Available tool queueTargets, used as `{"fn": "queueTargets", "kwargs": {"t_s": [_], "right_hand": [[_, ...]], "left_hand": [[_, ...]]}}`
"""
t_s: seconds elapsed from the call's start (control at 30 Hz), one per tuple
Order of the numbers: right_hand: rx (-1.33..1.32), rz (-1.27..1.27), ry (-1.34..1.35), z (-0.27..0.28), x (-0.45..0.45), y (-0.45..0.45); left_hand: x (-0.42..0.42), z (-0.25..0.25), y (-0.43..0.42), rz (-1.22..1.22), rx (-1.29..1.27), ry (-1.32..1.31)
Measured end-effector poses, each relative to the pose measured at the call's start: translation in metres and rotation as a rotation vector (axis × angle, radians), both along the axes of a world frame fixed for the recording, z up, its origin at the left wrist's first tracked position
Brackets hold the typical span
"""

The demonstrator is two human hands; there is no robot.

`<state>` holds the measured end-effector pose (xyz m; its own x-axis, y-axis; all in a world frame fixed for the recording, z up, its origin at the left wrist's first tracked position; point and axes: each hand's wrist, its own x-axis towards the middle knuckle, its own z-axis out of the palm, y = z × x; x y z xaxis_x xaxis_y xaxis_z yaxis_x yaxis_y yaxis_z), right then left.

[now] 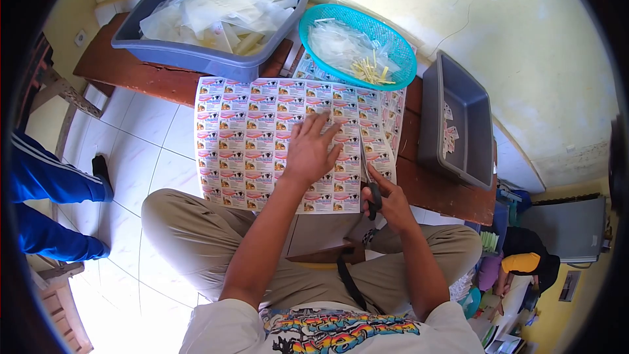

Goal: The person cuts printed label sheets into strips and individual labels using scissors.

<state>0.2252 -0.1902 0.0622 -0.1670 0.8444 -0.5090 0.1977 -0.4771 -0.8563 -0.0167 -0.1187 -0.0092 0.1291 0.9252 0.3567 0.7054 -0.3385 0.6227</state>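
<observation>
A large sheet of printed labels (pixel 255 137) lies over the bench edge and above my lap, its repeated small labels set in rows and columns. My left hand (pixel 310 147) rests flat on the middle of the sheet with fingers spread. In my right hand (pixel 390 200) are black-handled scissors (pixel 374 198), fingers wrapped round the handles. The blades point away from me, along a cut line between label columns near the sheet's right side. A strip of labels (pixel 375 137) stands partly apart to the right of the blades.
On the brown bench (pixel 419 180) stand a blue-grey tub (pixel 196 59) of clear plastic bags, a turquoise basket (pixel 406 69) with bags and yellowish strips, and a grey bin (pixel 481 128) holding a few cut labels. Someone in blue trousers (pixel 52 170) is at left; another person (pixel 521 265) works at far right.
</observation>
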Motion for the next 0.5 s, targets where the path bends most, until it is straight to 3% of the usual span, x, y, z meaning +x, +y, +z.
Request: {"fn": "queueTargets", "kwargs": {"t_s": [0.13,0.5], "right_hand": [[-0.001,0.014,-0.006,0.000,-0.005,-0.006],[0.021,-0.009,-0.041,-0.008,-0.008,0.004]], "left_hand": [[0.002,-0.004,-0.002,0.090,0.088,0.159],[0.005,-0.003,0.001,0.105,0.042,0.152]]}}
